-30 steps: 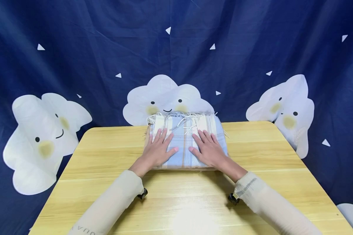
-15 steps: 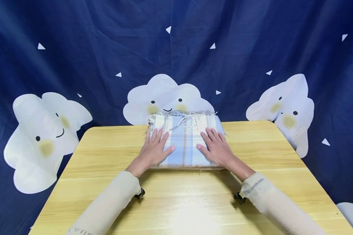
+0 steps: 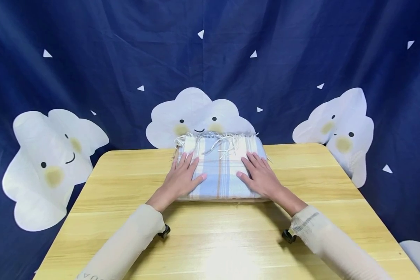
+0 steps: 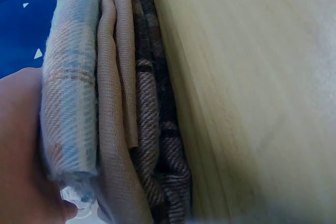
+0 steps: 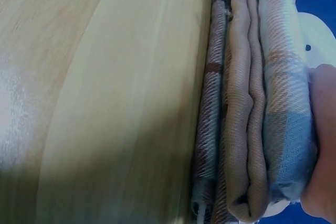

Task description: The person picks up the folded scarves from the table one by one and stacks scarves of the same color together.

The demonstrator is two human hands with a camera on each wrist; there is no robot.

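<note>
A folded blue-and-white plaid scarf (image 3: 218, 179) with white fringe along its far edge tops a stack on the table. My left hand (image 3: 180, 177) rests flat on its left part, fingers straight and spread. On the right part lies my right hand (image 3: 261, 177), likewise outstretched, its thumb pointing inward. Beneath the plaid scarf, the left wrist view shows a folded tan cloth (image 4: 116, 129) and, lowest, a brown-and-dark plaid cloth (image 4: 167, 156). The same layers show in the right wrist view, with the tan cloth (image 5: 240, 108) in the middle. My palms hide the scarf's sides.
The stack sits toward the far edge of a light wooden table (image 3: 217, 233). Right behind that edge hangs a dark blue curtain (image 3: 126, 46) printed with white clouds. A bright glare spot lies on the near tabletop.
My hands have slid apart over the plaid scarf, the left one leftward and the right one rightward, baring more of its middle. The stack has stayed in place.
</note>
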